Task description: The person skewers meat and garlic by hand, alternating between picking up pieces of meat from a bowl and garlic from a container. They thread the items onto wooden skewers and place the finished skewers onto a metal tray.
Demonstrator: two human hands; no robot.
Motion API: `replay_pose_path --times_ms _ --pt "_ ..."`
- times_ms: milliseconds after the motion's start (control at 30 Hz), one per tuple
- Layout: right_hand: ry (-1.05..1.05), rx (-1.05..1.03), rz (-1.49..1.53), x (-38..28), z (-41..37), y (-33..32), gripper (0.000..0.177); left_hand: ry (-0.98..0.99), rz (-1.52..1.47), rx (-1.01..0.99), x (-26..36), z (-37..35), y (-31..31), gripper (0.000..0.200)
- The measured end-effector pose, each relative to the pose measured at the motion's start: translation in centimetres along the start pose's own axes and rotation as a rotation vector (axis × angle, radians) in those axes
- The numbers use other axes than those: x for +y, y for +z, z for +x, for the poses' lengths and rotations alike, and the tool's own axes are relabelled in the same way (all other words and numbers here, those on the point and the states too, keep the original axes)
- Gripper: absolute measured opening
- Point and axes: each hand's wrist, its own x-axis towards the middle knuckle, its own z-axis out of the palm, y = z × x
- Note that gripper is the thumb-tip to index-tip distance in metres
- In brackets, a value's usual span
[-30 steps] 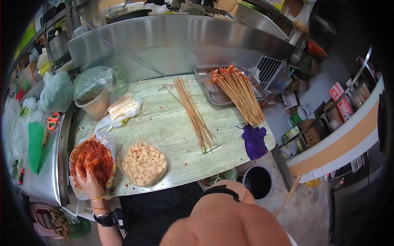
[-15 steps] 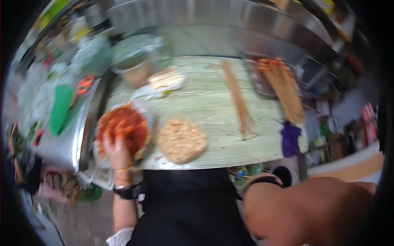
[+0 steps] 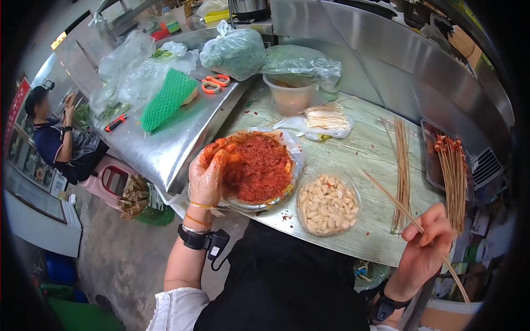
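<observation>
My left hand [image 3: 208,175], in a clear plastic glove smeared with red sauce, is at the left side of a bowl of red chili paste [image 3: 259,168]. Its fingers are curled together, and whatever they hold is coated and cannot be made out. Between the thumb and fingers of my bare right hand [image 3: 428,240] is a thin wooden skewer [image 3: 397,206], slanting from upper left to lower right. A clear tub of peeled garlic cloves [image 3: 329,204] stands between the two hands. Beyond my right hand lies a row of bare skewers [image 3: 402,171].
Loaded skewers [image 3: 450,176] rest in a clear tray [image 3: 433,157] at the right. Behind the paste are a plastic tub [image 3: 290,97] and pale enoki-like strands [image 3: 326,117]. Orange-handled scissors [image 3: 215,84] and green netting [image 3: 167,99] lie on the metal counter [image 3: 143,157]. Another person [image 3: 58,132] sits far left.
The view has swung left. My left hand has come from the middle of the paste to the bowl's left side, fingers now curled. My right hand, hidden before, now shows with a skewer.
</observation>
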Motion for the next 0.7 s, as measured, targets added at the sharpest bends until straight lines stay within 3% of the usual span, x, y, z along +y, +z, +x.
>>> replay_pose_path --times_ms 67,167,233,267,333,367,400,467,500,700 --pt "0.036 -0.037 0.078 1.0 -0.1 0.0 0.036 -0.020 0.010 -0.019 0.4 0.1 -0.7 0.032" --pt "0.274 -0.007 0.065 2.0 0.0 -0.3 0.015 -0.111 0.176 -0.021 0.8 0.4 -1.3 0.028" --pt "0.254 0.044 0.027 3.0 -0.1 -0.6 0.015 -0.040 0.485 -0.071 0.6 0.9 -1.9 0.022" --pt "0.235 0.093 -0.016 3.4 -0.2 -0.7 0.017 -0.038 0.490 -0.070 0.6 1.1 -2.2 0.022" --pt "0.214 0.119 0.066 4.1 -0.2 -1.5 0.020 0.039 1.002 -0.198 0.9 1.6 -2.4 0.024" --pt "0.195 0.146 0.142 4.4 -0.2 -1.9 0.024 0.195 1.147 -0.231 1.0 1.7 -1.7 0.015" --pt "0.201 0.146 0.145 4.5 -0.2 -2.1 0.024 0.191 1.152 -0.230 0.8 1.9 -1.5 0.015" --pt "0.247 0.189 0.182 4.8 -0.2 -2.6 0.032 0.322 1.633 -0.351 0.5 2.0 -1.3 0.012" --pt "0.252 0.185 0.188 4.9 -0.2 -2.7 0.032 0.403 1.666 -0.347 0.4 1.9 -0.9 0.022" --pt "0.296 0.144 0.175 6.1 -0.7 -3.3 0.034 0.435 1.705 -0.608 -0.8 2.0 -0.5 0.020"
